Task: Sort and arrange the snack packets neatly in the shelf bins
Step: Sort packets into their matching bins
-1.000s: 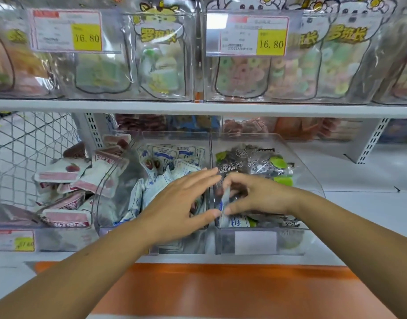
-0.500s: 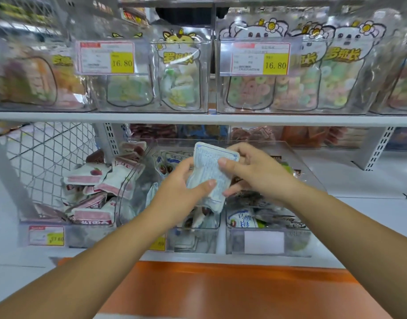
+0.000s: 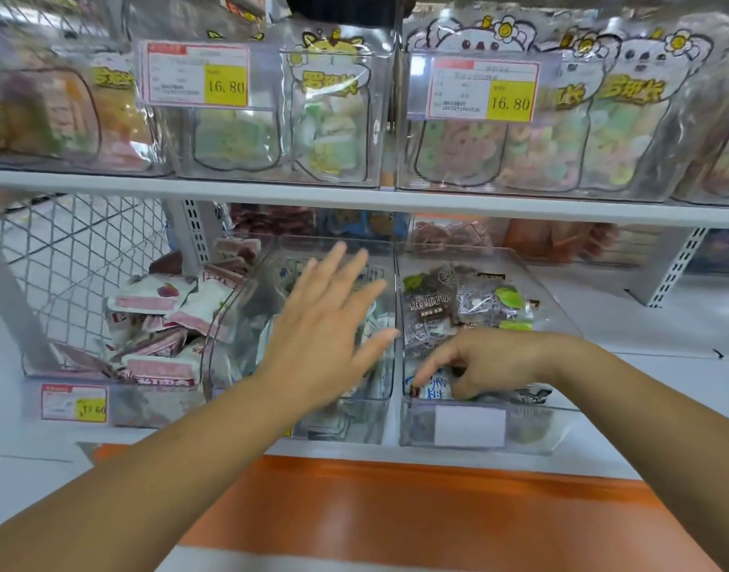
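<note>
The step in hand is sorting: 1 small white and blue snack packet point(image 3: 435, 390) lies at the front of the right clear plastic bin point(image 3: 532, 429), and it does not seem to belong there. That bin holds dark brown and green packets point(image 3: 429, 311). The white and blue packets point(image 3: 377, 381) live in the middle clear plastic bin point(image 3: 346, 425) just beside it. The 2 hands are apart. The left hand point(image 3: 321, 336) is flat with its fingers spread wide, holding nothing, up over the middle bin. The right hand point(image 3: 490, 361) dips into the front of the right bin with its fingers bent down onto the stray packet, but I cannot tell if it has hold of it. Next, I think, the right hand needs a good pinch on that packet, then must lift it over the wall between the 2 bins and lay it flat with its friends.
</note>
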{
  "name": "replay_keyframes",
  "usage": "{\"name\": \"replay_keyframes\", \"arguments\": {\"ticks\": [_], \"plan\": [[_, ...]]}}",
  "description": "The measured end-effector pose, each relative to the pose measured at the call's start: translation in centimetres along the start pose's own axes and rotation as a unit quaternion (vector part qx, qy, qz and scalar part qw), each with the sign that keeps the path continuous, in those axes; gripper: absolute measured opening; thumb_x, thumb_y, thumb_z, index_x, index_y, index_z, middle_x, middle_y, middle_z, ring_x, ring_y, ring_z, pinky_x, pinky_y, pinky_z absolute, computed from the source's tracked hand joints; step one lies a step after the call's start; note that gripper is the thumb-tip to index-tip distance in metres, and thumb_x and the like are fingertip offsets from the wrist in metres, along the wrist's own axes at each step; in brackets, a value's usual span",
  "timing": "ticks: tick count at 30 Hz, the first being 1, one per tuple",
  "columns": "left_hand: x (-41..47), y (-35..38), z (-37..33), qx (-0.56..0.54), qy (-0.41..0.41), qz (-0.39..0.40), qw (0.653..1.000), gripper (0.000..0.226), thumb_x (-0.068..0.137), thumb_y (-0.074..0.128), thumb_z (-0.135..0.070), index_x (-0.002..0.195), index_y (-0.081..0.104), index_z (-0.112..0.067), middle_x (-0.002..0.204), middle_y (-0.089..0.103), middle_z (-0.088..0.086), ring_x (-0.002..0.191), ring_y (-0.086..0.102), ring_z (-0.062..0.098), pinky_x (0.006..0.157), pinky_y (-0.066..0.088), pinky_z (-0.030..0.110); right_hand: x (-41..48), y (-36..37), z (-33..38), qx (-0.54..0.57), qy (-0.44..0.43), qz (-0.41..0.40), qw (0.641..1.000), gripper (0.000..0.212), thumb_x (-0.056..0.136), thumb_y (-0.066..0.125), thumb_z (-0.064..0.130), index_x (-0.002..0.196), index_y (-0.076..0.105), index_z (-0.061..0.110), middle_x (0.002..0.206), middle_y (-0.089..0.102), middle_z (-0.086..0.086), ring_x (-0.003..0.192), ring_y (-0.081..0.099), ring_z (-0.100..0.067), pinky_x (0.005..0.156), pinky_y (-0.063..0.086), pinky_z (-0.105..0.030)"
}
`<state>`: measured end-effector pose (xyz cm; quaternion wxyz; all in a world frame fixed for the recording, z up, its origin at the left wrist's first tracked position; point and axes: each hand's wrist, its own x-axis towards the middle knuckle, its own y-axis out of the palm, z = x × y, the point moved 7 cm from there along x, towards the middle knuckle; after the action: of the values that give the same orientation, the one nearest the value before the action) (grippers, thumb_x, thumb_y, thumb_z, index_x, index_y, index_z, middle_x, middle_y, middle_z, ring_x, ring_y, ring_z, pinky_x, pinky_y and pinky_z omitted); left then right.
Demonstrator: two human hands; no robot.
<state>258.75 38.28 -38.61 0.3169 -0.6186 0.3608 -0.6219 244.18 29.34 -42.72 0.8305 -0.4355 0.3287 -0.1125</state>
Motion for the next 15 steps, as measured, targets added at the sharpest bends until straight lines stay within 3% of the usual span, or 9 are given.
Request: {"name": "replay_keyframes", "arguments": {"ticks": [1, 2, 3, 4, 5, 7, 9, 12, 15], "plan": [[0.3, 0.3, -0.8, -0.027, 0.014, 0.018, 0.999, 0.065, 0.094, 0.028, -0.065, 0.148, 0.033, -0.029, 0.161, 0.013, -0.002, 0.149, -0.004, 0.016, 0.121, 0.001, 0.043, 0.1, 0.1, -0.2, -0.011, 0.007, 0.012, 1.0, 0.053, 0.087, 0.055, 0.004, 0.118, 0.061, 0.047, 0.064, 0.06, 0.032, 0.048, 0.05, -0.008, 0.053, 0.043, -0.024], [0.5, 0.9, -1.5, -0.052, 0.029, 0.044, 0.997, 0.066, 0.094, 0.027, -0.066, 0.15, 0.028, -0.031, 0.162, 0.007, -0.005, 0.148, -0.007, 0.011, 0.121, 0.001, 0.042, 0.2, 0.3, -0.3, -0.023, 0.006, 0.023, 0.999, 0.059, 0.085, 0.055, 0.003, 0.12, 0.059, 0.051, 0.083, 0.063, 0.037, 0.06, 0.058, -0.009, 0.06, 0.049, -0.026], [0.5, 1.5, -2.0, -0.061, 0.047, 0.069, 0.995, 0.066, 0.093, 0.026, -0.067, 0.151, 0.024, -0.034, 0.162, 0.004, -0.008, 0.148, -0.009, 0.008, 0.121, -0.001, 0.04, 0.6, 0.4, -0.7, -0.048, 0.005, 0.028, 0.998, 0.064, 0.083, 0.054, 0.002, 0.121, 0.056, 0.054, 0.112, 0.061, 0.034, 0.084, 0.063, -0.012, 0.075, 0.053, -0.03], [0.4, 2.3, -2.3, -0.053, 0.065, 0.09, 0.992, 0.066, 0.093, 0.026, -0.068, 0.151, 0.021, -0.037, 0.161, 0.002, -0.01, 0.147, -0.009, 0.007, 0.121, -0.003, 0.038, 0.8, 0.6, -1.1, -0.083, 0.005, 0.031, 0.996, 0.068, 0.083, 0.054, 0.002, 0.123, 0.053, 0.058, 0.137, 0.049, 0.026, 0.11, 0.056, -0.013, 0.093, 0.049, -0.032], [0.4, 2.9, -2.4, -0.044, 0.078, 0.111, 0.99, 0.065, 0.093, 0.027, -0.068, 0.151, 0.019, -0.04, 0.161, 0.0, -0.013, 0.147, -0.008, 0.006, 0.121, -0.004, 0.036, 1.2, 0.9, -1.6, -0.113, 0.006, 0.029, 0.993, 0.071, 0.084, 0.053, 0.001, 0.124, 0.05, 0.06, 0.148, 0.037, 0.021, 0.126, 0.043, -0.014, 0.104, 0.041, -0.033], [0.2, 4.0, -1.9, -0.066, 0.072, 0.148, 0.984, 0.063, 0.092, 0.033, -0.068, 0.149, 0.019, -0.045, 0.16, 0.0, -0.019, 0.146, -0.003, 0.003, 0.119, -0.002, 0.03, 1.7, 1.1, -2.2, -0.14, -0.001, 0.012, 0.99, 0.075, 0.085, 0.05, -0.002, 0.129, 0.047, 0.059, 0.153, 0.028, 0.019, 0.135, 0.027, -0.015, 0.11, 0.031, -0.031], [0.1, 4.5, -1.4, -0.105, 0.057, 0.158, 0.98, 0.06, 0.09, 0.039, -0.067, 0.145, 0.024, -0.049, 0.158, 0.0, -0.026, 0.144, 0.007, 0.002, 0.112, 0.006, 0.024, 1.9, 1.3, -2.2, -0.164, -0.011, 0.0, 0.986, 0.077, 0.086, 0.048, -0.005, 0.132, 0.046, 0.056, 0.154, 0.027, 0.018, 0.134, 0.022, -0.014, 0.107, 0.027, -0.026], [-0.1, 4.7, -1.3, -0.141, 0.05, 0.151, 0.977, 0.056, 0.088, 0.043, -0.067, 0.14, 0.031, -0.05, 0.156, 0.004, -0.029, 0.142, 0.015, 0.003, 0.109, 0.016, 0.024, 2.4, 1.3, -2.2, -0.206, -0.025, -0.025, 0.978, 0.075, 0.087, 0.05, -0.004, 0.13, 0.047, 0.058, 0.154, 0.028, 0.018, 0.121, 0.023, -0.007, 0.097, 0.025, -0.024], [-0.2, 4.7, -1.3, -0.152, 0.045, 0.151, 0.976, 0.055, 0.088, 0.044, -0.066, 0.139, 0.032, -0.05, 0.156, 0.004, -0.03, 0.142, 0.016, 0.002, 0.108, 0.019, 0.025, 3.0, 1.5, -2.7, -0.222, -0.024, -0.028, 0.974, 0.077, 0.085, 0.051, -0.005, 0.129, 0.048, 0.058, 0.153, 0.029, 0.018, 0.127, 0.027, -0.01, 0.095, 0.029, -0.024]]}}
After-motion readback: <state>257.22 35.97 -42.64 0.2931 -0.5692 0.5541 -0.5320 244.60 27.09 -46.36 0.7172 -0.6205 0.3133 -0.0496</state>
